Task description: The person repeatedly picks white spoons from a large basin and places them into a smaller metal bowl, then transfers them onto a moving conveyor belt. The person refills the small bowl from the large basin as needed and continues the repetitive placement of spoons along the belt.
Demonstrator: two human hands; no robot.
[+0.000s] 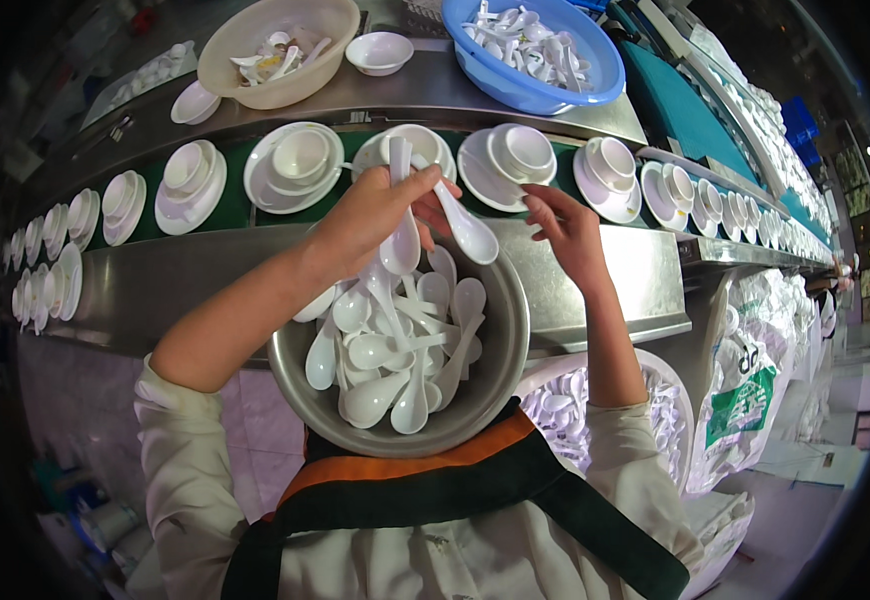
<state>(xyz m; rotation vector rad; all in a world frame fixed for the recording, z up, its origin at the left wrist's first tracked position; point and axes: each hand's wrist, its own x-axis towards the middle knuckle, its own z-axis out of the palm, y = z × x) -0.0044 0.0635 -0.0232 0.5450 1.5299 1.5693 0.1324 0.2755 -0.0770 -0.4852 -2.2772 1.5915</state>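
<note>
My left hand is closed on white soup spoons above a round metal bowl. One held spoon hangs bowl-end down with its handle sticking up past my fingers. Another held spoon slants out to the right from under my thumb. Many loose white spoons fill the metal bowl in front of my body. To the right, my right hand is raised with fingers apart and nothing visible in them. Its fingertips are near a white plate carrying stacked small bowls.
A green conveyor belt carries a row of plates with stacked bowls across the view. Behind it stand a beige basin and a blue basin, both with spoons. A tub of wrapped-looking white pieces and a white sack are at right.
</note>
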